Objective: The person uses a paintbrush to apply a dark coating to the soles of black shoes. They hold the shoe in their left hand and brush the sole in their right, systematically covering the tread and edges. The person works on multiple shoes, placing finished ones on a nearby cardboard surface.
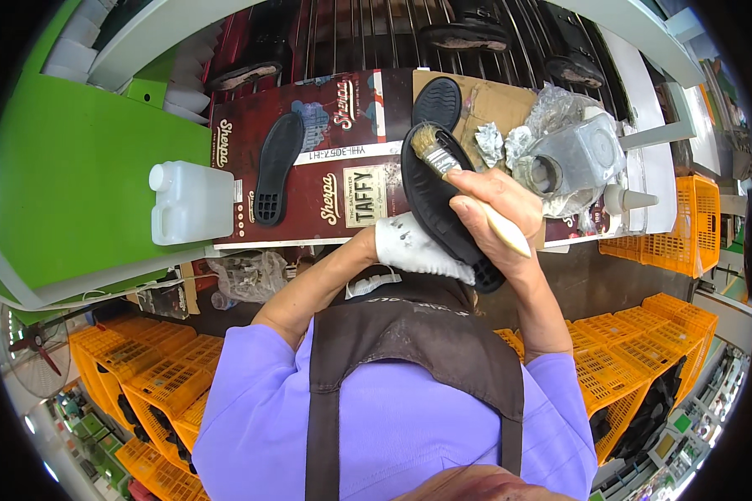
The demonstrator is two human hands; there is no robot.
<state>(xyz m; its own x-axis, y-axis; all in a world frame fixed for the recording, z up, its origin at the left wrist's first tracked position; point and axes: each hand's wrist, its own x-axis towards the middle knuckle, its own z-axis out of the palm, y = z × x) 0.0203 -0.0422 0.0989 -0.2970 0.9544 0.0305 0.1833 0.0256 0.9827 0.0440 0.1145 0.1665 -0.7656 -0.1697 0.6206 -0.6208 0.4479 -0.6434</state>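
Note:
My left hand [416,247], in a white glove with dark stains, holds a black shoe sole [433,200] from underneath; its fingers are mostly hidden by the sole. The sole lies aslant in front of my apron, inner side up. My right hand [507,209] is closed around the pale handle of a flat paintbrush [431,144]. Its bristles rest on the upper end of the sole. A second black sole [278,167] lies on dark red printed cardboard [309,204] to the left. Another sole [437,100] lies just beyond the brush.
A white jug [194,204] stands at the left, beside a green panel [83,167]. At the right are a clear wide-mouthed container [589,154], crumpled white material [490,144] and a nozzle bottle [628,199]. Black shoes [468,37] sit on metal rods behind. Orange crates [668,221] stand around.

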